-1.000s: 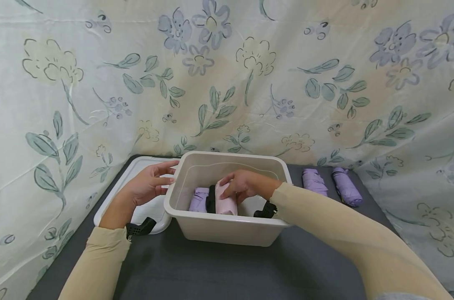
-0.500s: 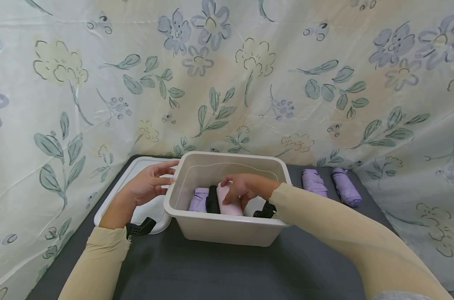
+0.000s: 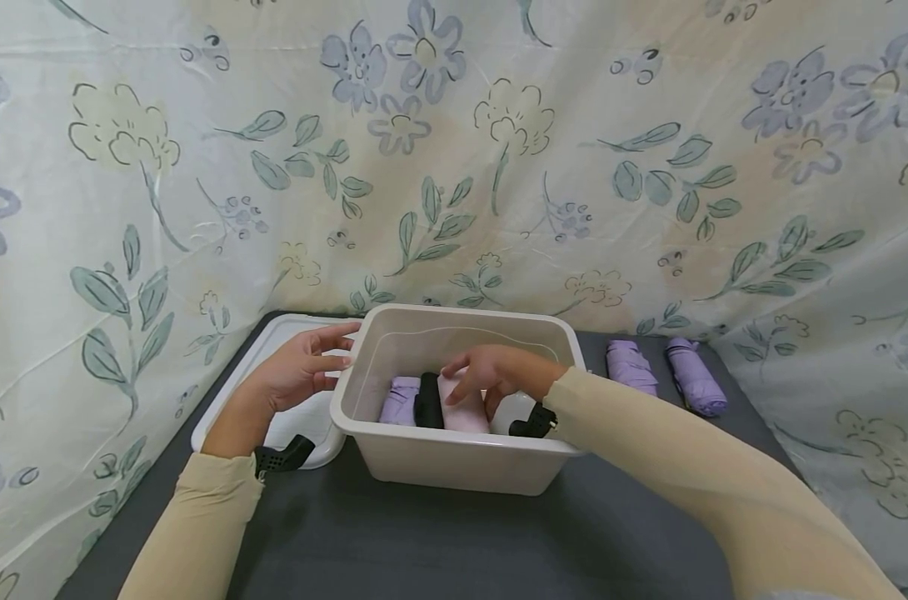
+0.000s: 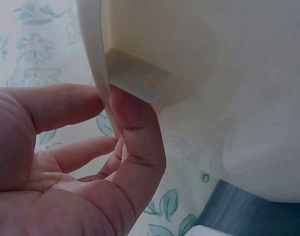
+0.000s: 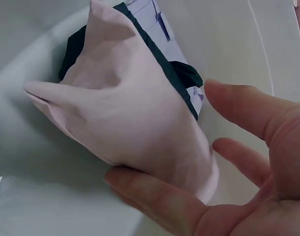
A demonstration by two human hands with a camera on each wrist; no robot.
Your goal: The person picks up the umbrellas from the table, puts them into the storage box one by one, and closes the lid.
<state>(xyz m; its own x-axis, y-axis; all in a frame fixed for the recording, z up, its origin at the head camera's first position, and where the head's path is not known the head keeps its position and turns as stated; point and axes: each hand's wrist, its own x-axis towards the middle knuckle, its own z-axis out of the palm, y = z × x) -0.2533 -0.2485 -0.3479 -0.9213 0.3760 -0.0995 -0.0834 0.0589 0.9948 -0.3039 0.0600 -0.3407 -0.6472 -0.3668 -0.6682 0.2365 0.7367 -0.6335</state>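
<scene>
A beige plastic storage bin stands on the table. My left hand holds its left rim, the fingers bent around the edge in the left wrist view. Inside lies a pink fabric bundle, beside a black bundle and a purple bundle at the left. My right hand reaches into the bin over the pink bundle. In the right wrist view its fingers are spread apart; one finger touches the bundle's lower edge. The hand covers part of the bundle in the head view.
A white lid lies left of the bin. Two rolled purple bundles, resembling folded umbrellas, lie on the dark table at the right. A flowered curtain hangs behind.
The pink bundle has shifted slightly right in the bin, and the black one shows more. My right fingers have loosened from the pink bundle and spread. The left hand stays at the rim.
</scene>
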